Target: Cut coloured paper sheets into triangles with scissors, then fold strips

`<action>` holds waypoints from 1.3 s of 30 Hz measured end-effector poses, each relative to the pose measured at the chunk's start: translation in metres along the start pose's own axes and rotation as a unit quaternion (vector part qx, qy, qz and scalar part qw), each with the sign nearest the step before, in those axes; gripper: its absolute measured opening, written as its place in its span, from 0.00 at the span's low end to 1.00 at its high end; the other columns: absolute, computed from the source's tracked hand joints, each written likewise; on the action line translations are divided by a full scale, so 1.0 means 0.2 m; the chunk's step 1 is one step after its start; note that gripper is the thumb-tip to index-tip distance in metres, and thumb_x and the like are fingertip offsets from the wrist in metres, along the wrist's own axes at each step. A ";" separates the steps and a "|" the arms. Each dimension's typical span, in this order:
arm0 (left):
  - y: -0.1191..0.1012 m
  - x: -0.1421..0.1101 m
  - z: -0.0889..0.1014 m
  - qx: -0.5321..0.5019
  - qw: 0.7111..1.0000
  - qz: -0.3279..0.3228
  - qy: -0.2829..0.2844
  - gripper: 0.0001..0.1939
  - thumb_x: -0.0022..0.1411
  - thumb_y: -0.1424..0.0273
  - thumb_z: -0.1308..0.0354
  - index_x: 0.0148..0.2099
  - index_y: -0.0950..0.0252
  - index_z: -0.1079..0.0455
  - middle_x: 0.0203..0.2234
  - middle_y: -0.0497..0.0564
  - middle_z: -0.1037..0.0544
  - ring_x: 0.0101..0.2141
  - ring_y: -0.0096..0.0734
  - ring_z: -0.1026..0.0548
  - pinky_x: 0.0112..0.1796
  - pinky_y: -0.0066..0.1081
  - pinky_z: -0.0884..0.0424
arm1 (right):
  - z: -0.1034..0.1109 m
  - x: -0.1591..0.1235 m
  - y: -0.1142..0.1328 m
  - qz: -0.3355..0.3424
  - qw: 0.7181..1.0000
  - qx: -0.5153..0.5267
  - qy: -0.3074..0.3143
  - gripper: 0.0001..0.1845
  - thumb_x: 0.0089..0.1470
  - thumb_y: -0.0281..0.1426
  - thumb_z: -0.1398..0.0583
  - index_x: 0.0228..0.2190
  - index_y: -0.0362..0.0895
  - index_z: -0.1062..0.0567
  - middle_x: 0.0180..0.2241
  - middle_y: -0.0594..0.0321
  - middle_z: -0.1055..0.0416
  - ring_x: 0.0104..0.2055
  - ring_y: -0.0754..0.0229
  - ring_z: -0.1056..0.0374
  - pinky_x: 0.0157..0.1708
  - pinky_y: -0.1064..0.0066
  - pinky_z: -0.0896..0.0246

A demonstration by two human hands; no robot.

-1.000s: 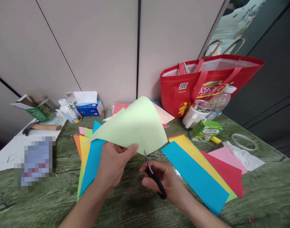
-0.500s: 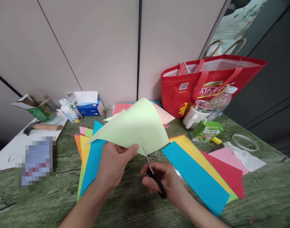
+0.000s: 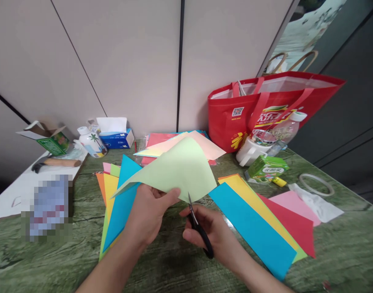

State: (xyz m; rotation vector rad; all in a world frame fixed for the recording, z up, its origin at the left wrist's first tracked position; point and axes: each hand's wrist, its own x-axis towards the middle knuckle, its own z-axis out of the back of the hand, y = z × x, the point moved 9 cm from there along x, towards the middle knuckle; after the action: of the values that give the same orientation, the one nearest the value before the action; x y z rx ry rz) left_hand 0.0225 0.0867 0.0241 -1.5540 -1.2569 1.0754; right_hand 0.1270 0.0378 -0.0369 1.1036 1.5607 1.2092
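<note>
A pale green sheet of paper (image 3: 180, 167) curves up above the table, its near edge pinched between the thumb and fingers of my left hand (image 3: 152, 211). My right hand (image 3: 207, 230) grips black-handled scissors (image 3: 201, 236), whose blades meet the near edge of the sheet just right of my left thumb. Blue paper (image 3: 130, 201) with yellow, orange and green pieces lies beside my left hand. Right of my right hand is a blue strip (image 3: 253, 228) over yellow and green paper.
Red paper (image 3: 293, 224), pink paper and a crumpled tissue lie at right. A red bag (image 3: 226, 118), white mug (image 3: 247, 152), bottle and green box (image 3: 267, 169) stand behind. At back left are a tissue box (image 3: 117, 138), white bottle (image 3: 93, 142) and hammer (image 3: 58, 162). More paper (image 3: 205, 144) lies at the back.
The raised top of the pale green sheet has dropped lower, showing more of the paper stack behind. Both hands stay almost in place, the scissors still at the sheet's near edge.
</note>
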 end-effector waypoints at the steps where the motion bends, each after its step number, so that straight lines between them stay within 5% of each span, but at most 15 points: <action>1: 0.00 0.00 -0.01 -0.002 1.000 0.002 0.007 0.19 0.46 0.74 0.36 0.43 0.66 0.29 0.40 0.54 0.22 0.39 0.36 0.25 0.35 0.31 0.29 | 0.00 0.00 0.00 0.001 1.000 0.003 0.001 0.21 0.39 0.40 0.32 0.33 0.43 0.30 0.21 0.70 0.39 0.22 0.67 0.45 0.24 0.73 0.49; 27: 0.01 -0.01 -0.02 0.023 1.000 0.013 0.008 0.24 0.46 0.73 0.36 0.49 0.63 0.32 0.43 0.53 0.23 0.42 0.38 0.26 0.35 0.32 0.27 | 0.02 0.00 -0.02 -0.009 1.000 -0.010 -0.009 0.17 0.39 0.40 0.33 0.28 0.44 0.30 0.18 0.74 0.46 0.20 0.69 0.52 0.20 0.75 0.56; 39: 0.03 -0.02 -0.03 0.002 0.999 0.024 0.028 0.27 0.49 0.74 0.37 0.53 0.60 0.35 0.42 0.52 0.23 0.40 0.35 0.26 0.36 0.31 0.28 | 0.03 -0.01 -0.01 -0.022 0.999 -0.027 -0.035 0.17 0.40 0.42 0.35 0.25 0.42 0.30 0.14 0.71 0.38 0.16 0.69 0.44 0.16 0.76 0.49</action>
State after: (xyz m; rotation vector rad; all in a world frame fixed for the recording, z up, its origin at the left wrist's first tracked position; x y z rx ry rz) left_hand 0.0291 0.0822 0.0207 -1.6073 -1.1839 1.0575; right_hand 0.1323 0.0366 -0.0398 1.0599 1.4836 1.1658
